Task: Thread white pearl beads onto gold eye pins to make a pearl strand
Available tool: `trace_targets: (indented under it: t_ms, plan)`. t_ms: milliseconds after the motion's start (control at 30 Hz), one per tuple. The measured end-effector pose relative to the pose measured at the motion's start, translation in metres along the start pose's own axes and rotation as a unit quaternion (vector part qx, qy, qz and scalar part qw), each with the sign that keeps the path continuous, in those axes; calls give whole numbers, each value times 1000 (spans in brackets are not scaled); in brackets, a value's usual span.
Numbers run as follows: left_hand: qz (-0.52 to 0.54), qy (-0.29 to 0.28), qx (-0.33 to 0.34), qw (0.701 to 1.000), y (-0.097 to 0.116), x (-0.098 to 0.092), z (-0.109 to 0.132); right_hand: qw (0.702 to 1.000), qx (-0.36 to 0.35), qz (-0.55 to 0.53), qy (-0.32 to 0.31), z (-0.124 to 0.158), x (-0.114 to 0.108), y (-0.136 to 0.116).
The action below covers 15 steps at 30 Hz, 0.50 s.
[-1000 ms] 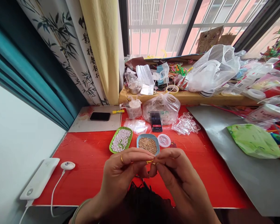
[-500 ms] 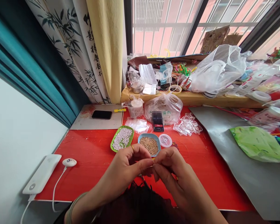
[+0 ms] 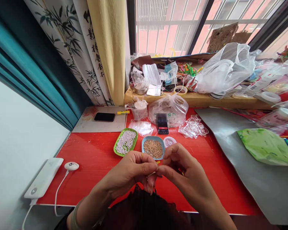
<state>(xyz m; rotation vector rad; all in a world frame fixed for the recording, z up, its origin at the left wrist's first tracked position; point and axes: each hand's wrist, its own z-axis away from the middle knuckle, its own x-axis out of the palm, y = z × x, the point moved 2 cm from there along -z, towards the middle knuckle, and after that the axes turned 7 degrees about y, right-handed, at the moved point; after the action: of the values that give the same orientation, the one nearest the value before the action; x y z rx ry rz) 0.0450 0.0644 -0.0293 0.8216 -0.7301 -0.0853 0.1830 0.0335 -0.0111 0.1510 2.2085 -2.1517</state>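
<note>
While both hands meet low over the red table (image 3: 91,159), the left hand (image 3: 132,171) and right hand (image 3: 180,172) pinch a tiny gold piece (image 3: 157,162) between thumb and fingertips — fingers curled tight, nearly closed on it. Piece is too small to make out its shape; just a yellow-gold glint where the fingertips touch, right in front of the blue dish (image 3: 153,148) of bronze-gold beads. Left hand wears a gold ring (image 3: 141,156). Beside the blue dish, to its left, sits a green tray (image 3: 125,142) of pearl-white beads; a clear thread spool (image 3: 169,141) shows just behind the right hand. Farther back — a clear plastic bag (image 3: 169,110) with green print, characters too blurred to read, and a black phone (image 3: 104,117) on a grey board. A white power bank (image 3: 43,177) lies at the table's left edge.
</note>
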Motion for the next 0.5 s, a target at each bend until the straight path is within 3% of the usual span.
trace_targets:
  t_ms: [267, 500]
  plan:
    - [72, -12, -36, 997, -6, 6, -3, 986, 18, -147, -82, -4, 0, 10]
    - [106, -21, -48, 993, -10, 9, -2, 976, 25, -201, -76, -7, 1, 14]
